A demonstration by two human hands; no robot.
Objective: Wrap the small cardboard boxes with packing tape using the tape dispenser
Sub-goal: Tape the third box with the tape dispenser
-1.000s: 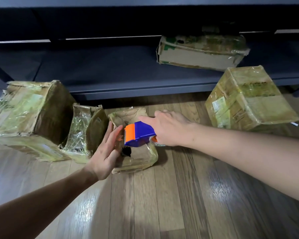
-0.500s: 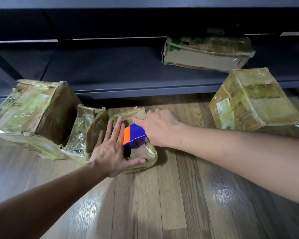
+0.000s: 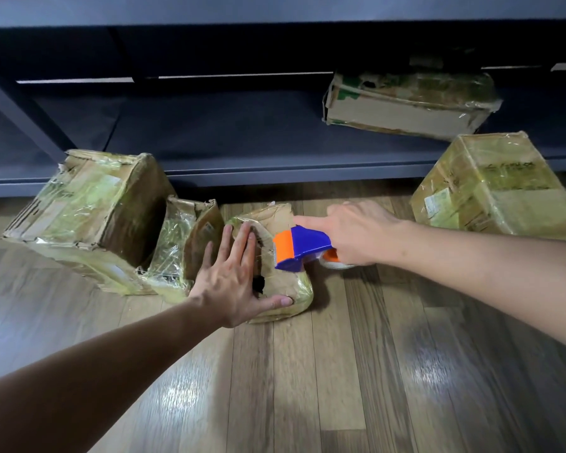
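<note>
A small, crumpled cardboard box, partly covered in clear tape, lies on the wooden floor at the centre. My left hand presses flat on its top and left side, fingers spread and thumb along the front. My right hand grips a blue and orange tape dispenser, index finger stretched along its top. The dispenser's orange nose sits over the box's right top edge. Its tape roll shows only partly under my palm.
A narrow taped box and a larger taped box stand left of the small one. Another taped box stands at the right on the floor. A flat torn box lies on the dark low shelf behind.
My left hand has slid further onto the small box's top. My right hand has drawn the dispenser rightward, toward the box's right edge.
</note>
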